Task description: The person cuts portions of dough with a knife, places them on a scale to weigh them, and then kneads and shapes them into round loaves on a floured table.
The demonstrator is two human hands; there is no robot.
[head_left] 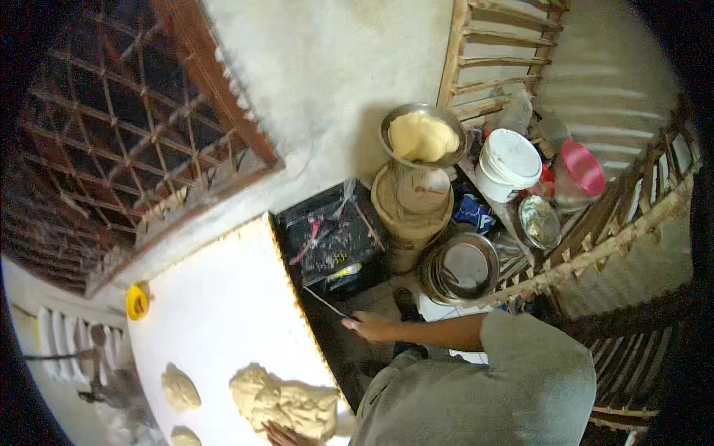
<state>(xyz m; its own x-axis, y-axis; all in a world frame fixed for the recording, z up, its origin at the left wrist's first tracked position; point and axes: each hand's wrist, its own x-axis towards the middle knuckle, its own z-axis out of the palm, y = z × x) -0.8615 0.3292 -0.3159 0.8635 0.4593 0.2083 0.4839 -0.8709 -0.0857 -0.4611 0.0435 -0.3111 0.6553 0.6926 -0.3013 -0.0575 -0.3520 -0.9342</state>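
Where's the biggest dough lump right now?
Head view, bottom, left of centre: the biggest dough lump lies on the white table, right of the smaller dough piece, with the left hand at its lower edge.

The person's left hand (285,435) lies against that big dough lump (286,400) on the white table (216,297); over here, the right hand (368,327) grips a thin tool (324,301) near a black crate (372,271)

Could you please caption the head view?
Left hand against dough on a white table, right hand holding a thin tool.
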